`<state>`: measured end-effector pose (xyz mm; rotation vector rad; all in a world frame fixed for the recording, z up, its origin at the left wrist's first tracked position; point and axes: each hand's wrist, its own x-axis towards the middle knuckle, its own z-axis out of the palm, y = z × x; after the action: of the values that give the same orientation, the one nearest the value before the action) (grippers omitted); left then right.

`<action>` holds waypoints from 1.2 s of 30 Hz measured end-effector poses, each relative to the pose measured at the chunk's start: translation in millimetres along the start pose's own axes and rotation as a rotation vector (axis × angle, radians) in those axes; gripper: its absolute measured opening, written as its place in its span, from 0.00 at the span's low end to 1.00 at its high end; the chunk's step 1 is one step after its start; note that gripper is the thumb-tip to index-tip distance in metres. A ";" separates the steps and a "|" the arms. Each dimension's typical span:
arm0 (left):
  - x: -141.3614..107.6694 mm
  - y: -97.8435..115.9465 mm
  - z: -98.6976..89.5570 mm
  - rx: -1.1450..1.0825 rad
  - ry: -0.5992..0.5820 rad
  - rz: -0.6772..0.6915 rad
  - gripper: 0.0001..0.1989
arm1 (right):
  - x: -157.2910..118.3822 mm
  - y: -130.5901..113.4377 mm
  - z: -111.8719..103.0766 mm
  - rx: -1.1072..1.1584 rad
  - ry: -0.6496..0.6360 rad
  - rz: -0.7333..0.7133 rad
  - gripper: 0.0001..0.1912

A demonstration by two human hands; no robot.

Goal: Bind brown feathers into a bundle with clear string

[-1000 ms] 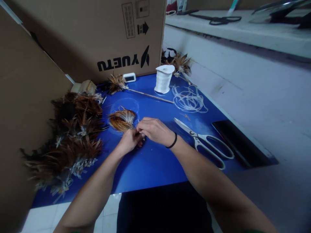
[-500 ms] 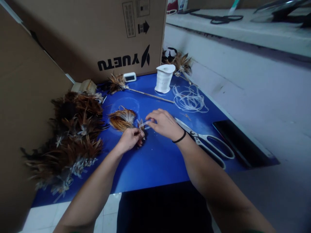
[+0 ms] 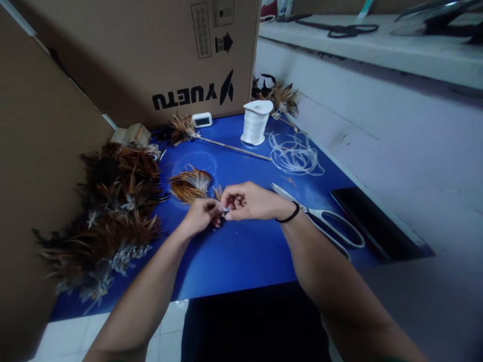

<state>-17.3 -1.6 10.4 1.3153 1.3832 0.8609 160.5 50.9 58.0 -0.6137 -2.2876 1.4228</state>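
Note:
My left hand (image 3: pixel 200 215) pinches the base of a small feather bunch (image 3: pixel 218 192), whose brown tips show just above the fingers. Close against it, my right hand (image 3: pixel 251 201) has its fingers curled round a clear ribbon (image 3: pixel 225 208), of which only a short bit shows between the hands. Behind my left hand a loose bundle of golden-brown feathers (image 3: pixel 190 184) lies on the blue table (image 3: pixel 241 261). Scissors (image 3: pixel 320 217) with white handles lie beside my right wrist, partly hidden by the forearm.
A heap of tied feather bunches (image 3: pixel 121 211) covers the left side. Further back are a feather-tipped stick (image 3: pixel 234 147), a white ribbon spool (image 3: pixel 255 123), a tangle of clear ribbon (image 3: pixel 296 155) and a small white timer (image 3: pixel 202 119). A dark phone (image 3: pixel 377 221) lies right; a cardboard box (image 3: pixel 151 55) stands behind.
My right hand has come down and round in front of the feather bunch, bringing the ribbon with it, and now meets my left hand. The left hand has hardly moved.

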 end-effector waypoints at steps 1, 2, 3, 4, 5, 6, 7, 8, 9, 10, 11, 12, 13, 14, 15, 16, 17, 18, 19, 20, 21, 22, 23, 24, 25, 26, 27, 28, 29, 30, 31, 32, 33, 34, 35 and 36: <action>-0.5 0.7 0.1 -0.011 -0.004 -0.004 0.13 | -1.5 -0.8 -1.9 0.078 0.045 -0.013 0.10; -0.8 1.2 0.2 -0.020 -0.011 -0.007 0.13 | -3.0 -1.3 -4.1 0.145 0.099 -0.042 0.12; -1.0 1.6 0.2 -0.023 -0.017 -0.008 0.13 | -4.5 -1.8 -6.5 0.195 0.144 -0.080 0.12; -0.9 1.7 0.1 -0.019 -0.022 -0.006 0.13 | -5.9 -2.4 -8.6 0.229 0.162 -0.119 0.11; -0.7 1.6 -0.1 -0.007 -0.022 -0.003 0.13 | -7.0 -3.1 -10.3 0.245 0.128 -0.143 0.09; -0.4 1.3 -0.4 0.010 -0.018 0.002 0.12 | -7.8 -3.8 -11.1 0.245 0.038 -0.144 0.07; 0.0 0.9 -0.7 0.029 -0.015 0.008 0.12 | -8.1 -4.4 -10.9 0.224 -0.089 -0.118 0.05; 0.4 0.4 -1.0 0.044 -0.009 0.014 0.12 | -7.7 -4.8 -9.5 0.186 -0.226 -0.070 0.06; 0.8 0.0 -1.2 0.055 -0.003 0.018 0.11 | -6.8 -4.7 -7.1 0.131 -0.343 -0.006 0.08; 1.0 -0.2 -1.3 0.058 0.003 0.018 0.11 | -5.4 -4.0 -3.9 0.064 -0.414 0.062 0.10; 1.2 -0.4 -1.3 0.054 0.006 0.016 0.10 | -3.6 -2.9 -0.4 -0.005 -0.434 0.120 0.12; 1.4 -0.3 -1.2 0.045 0.007 0.011 0.10 | -1.7 -1.2 3.0 -0.070 -0.413 0.171 0.12; 1.5 -0.2 -1.1 0.034 0.007 0.002 0.10 | 0.0 0.9 5.9 -0.116 -0.375 0.207 0.13; 1.7 0.0 -0.9 0.024 0.007 -0.007 0.10 | 1.6 3.1 8.0 -0.149 -0.323 0.237 0.14; 1.9 0.1 -0.7 0.017 0.006 -0.014 0.09 | 2.8 5.3 9.2 -0.168 -0.265 0.261 0.14; 2.1 0.0 -0.5 0.014 0.007 -0.020 0.09 | 3.7 7.3 9.7 -0.180 -0.206 0.280 0.15; 2.3 -0.4 -0.5 0.014 0.008 -0.026 0.09 | 4.5 9.0 9.5 -0.192 -0.148 0.294 0.15; 2.6 -0.9 -0.4 0.013 0.010 -0.030 0.10 | 5.1 10.2 9.0 -0.208 -0.092 0.302 0.15; 2.8 -1.6 -0.5 0.011 0.007 -0.034 0.10 | 5.7 10.9 8.5 -0.230 -0.046 0.299 0.14; 3.0 -2.3 -0.5 0.007 0.002 -0.042 0.11 | 6.4 11.3 8.1 -0.260 -0.004 0.287 0.13; 3.2 -2.8 -0.5 0.005 -0.003 -0.051 0.11 | 7.2 11.5 8.1 -0.297 0.036 0.269 0.12; 3.2 -3.2 -0.5 0.004 -0.007 -0.059 0.11 | 8.0 11.6 8.4 -0.335 0.071 0.247 0.12; 3.1 -3.3 -0.5 0.004 -0.010 -0.064 0.12 | 8.9 11.7 9.2 -0.372 0.101 0.227 0.11; 3.0 -3.3 -0.5 0.006 -0.010 -0.063 0.12 | 9.8 12.1 10.5 -0.405 0.124 0.210 0.11; 2.8 -3.1 -0.5 0.011 -0.010 -0.058 0.12 | 10.5 12.7 12.0 -0.432 0.138 0.193 0.10; 2.7 -2.8 -0.5 0.016 -0.008 -0.051 0.12 | 11.2 13.6 13.7 -0.453 0.145 0.178 0.10; 2.5 -2.6 -0.6 0.022 -0.007 -0.043 0.12 | 11.8 14.7 15.4 -0.473 0.147 0.163 0.09; 2.5 -2.4 -0.7 0.027 -0.006 -0.038 0.12 | 12.2 15.9 17.1 -0.497 0.148 0.150 0.09; 2.4 -2.3 -0.8 0.030 -0.005 -0.034 0.12 | 12.5 17.1 18.6 -0.524 0.150 0.140 0.09; 2.4 -2.2 -0.9 0.032 -0.005 -0.032 0.12 | 12.7 18.1 19.8 -0.555 0.150 0.130 0.09; 2.4 -2.2 -0.9 0.030 -0.004 -0.032 0.12 | 12.8 18.8 20.8 -0.587 0.149 0.122 0.10; 2.4 -2.2 -0.9 0.027 -0.004 -0.033 0.12 | 12.9 19.3 21.6 -0.619 0.149 0.116 0.10; 2.4 -2.2 -0.9 0.025 -0.004 -0.036 0.12 | 12.9 19.4 22.1 -0.650 0.145 0.111 0.10; 2.3 -2.1 -0.8 0.026 -0.003 -0.039 0.12 | 13.0 19.3 22.6 -0.678 0.139 0.106 0.10; 2.3 -2.0 -0.7 0.029 -0.001 -0.040 0.11 | 13.1 19.0 22.9 -0.705 0.132 0.103 0.10; 2.3 -1.9 -0.6 0.032 -0.001 -0.043 0.11 | 13.2 18.8 23.2 -0.731 0.126 0.102 0.10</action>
<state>-18.2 0.4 8.3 1.3051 1.4249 0.8117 140.3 48.3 32.5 -0.9975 -2.6706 0.5155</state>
